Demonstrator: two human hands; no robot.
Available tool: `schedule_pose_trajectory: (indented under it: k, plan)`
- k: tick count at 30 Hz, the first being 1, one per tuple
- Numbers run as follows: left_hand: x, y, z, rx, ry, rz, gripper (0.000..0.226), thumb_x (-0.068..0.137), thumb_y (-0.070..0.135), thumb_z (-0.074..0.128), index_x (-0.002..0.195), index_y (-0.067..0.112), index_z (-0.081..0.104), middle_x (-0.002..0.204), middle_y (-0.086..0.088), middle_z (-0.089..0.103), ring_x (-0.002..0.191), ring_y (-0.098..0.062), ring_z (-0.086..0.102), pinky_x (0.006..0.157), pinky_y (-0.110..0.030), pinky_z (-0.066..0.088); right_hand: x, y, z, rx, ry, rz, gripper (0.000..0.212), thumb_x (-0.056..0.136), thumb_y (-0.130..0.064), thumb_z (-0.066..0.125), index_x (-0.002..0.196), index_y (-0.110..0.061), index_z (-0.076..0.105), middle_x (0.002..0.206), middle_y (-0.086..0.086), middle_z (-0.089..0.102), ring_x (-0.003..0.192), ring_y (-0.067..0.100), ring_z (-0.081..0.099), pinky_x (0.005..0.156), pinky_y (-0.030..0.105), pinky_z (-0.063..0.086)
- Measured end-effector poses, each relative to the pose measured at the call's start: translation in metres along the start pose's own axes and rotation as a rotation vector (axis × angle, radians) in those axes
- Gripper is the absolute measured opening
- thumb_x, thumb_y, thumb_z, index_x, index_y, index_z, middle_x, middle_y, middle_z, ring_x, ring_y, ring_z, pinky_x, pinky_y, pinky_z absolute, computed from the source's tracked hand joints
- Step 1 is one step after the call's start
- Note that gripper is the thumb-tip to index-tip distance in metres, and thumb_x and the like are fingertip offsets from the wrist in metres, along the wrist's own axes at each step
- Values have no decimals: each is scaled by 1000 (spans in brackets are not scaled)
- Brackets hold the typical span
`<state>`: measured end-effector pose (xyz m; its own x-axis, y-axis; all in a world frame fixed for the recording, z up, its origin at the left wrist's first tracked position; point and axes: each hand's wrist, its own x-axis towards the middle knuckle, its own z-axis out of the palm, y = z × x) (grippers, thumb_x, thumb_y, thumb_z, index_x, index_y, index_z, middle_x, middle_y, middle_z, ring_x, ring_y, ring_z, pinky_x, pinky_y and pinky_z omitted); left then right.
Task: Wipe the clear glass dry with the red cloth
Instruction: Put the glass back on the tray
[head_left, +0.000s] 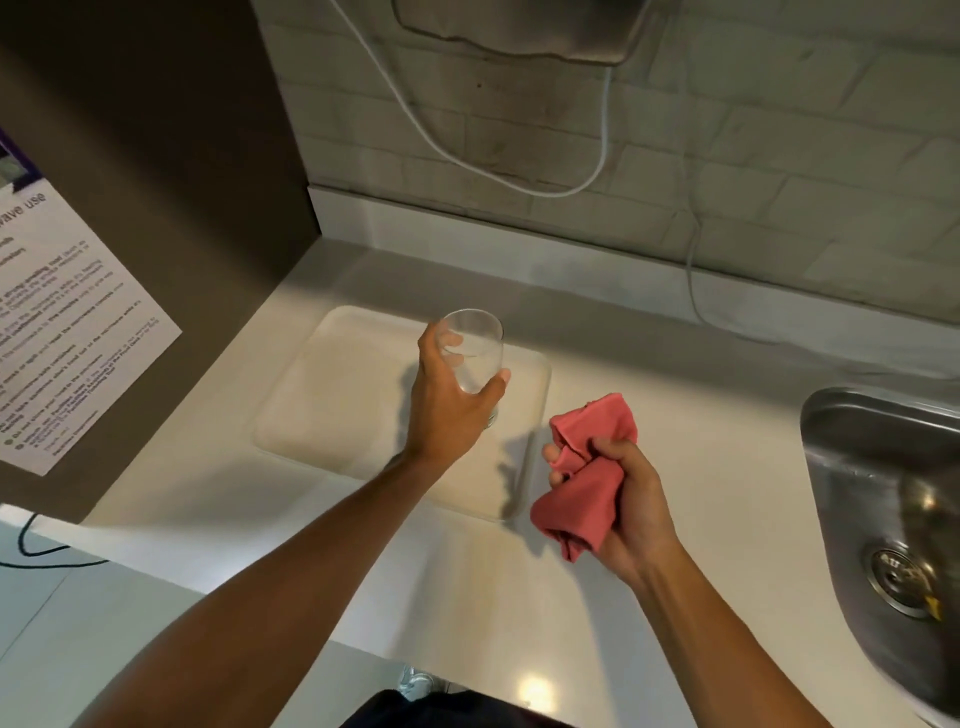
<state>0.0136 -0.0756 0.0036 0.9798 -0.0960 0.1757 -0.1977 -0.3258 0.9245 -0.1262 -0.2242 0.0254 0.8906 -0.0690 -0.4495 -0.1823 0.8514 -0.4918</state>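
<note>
- Reading from nine o'clock, a printed notice (78, 332) hangs on the brown panel, well apart from my work.
- Next comes the pale tray (332, 415) on the white counter (218, 519), lying toward eleven o'clock of my body.
- My left hand (447, 410) is wrapped round the clear glass (475, 358): thumb on the near side, fingers curled round the far wall, which I see through the glass. The glass stands upright over the tray's right half; whether its base touches the tray I cannot tell.
- I judge the glass light but rigid, breakable, and slick if wet, so I would keep the hold low on the wall, not on the thin rim.
- At one o'clock, my right hand (623, 499) is closed on the bunched red cloth (587, 483), just beside the tray's right edge, apart from the glass.
- The cloth is soft and limp; it should push into the glass and fold over the rim easily. Wiping has not yet begun, by my reading.
- At three o'clock sits the steel sink (883, 493), with its drain.
</note>
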Motion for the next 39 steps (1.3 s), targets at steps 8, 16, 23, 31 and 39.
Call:
schedule_pose_trajectory:
  k: [8, 16, 23, 31, 39]
  plan:
    - [-10, -24, 9, 96, -22, -4, 88, 73, 29, 96, 140, 13, 42, 126, 3, 58, 112, -25, 63, 95, -35, 56, -4, -10, -9, -19, -17, 33, 60, 80, -17, 49, 135, 4, 51, 129, 31, 58, 89, 36, 70, 69, 38, 59]
    - [-27, -23, 5, 99, -23, -61, 120, 64, 25, 101, 158, 8, 27, 150, -15, 47, 136, -34, 54, 108, -41, 49, 1, -10, -14, -171, 20, -55, 39, 76, -22, 53, 107, -13, 76, 106, 14, 73, 87, 28, 70, 69, 38, 56]
    - [-75, 44, -15, 109, -91, 330, 83, 78, 41, 74, 150, 15, 40, 143, -5, 48, 132, -27, 53, 110, -44, 47, 0, -7, -18, -135, 3, -34, 44, 72, -19, 56, 110, -3, 69, 109, 22, 71, 93, 31, 70, 87, 41, 50]
    - [-46, 70, -3, 74, -627, 2, 5, 93, 9, 73, 96, 5, 73, 85, -18, 75, 74, -19, 63, 75, -53, 58, -18, -35, -24, -878, -138, -368, 36, 88, -10, 51, 118, -19, 68, 113, 8, 72, 103, 21, 68, 82, 26, 53]
    - [-3, 99, 27, 405, -519, 346, 20, 89, -4, 65, 93, 13, 76, 93, -5, 71, 83, -25, 65, 76, -46, 55, 19, -100, -21, -1543, 19, -788, 26, 89, -5, 65, 104, -26, 68, 106, -8, 68, 95, 1, 64, 78, 17, 54]
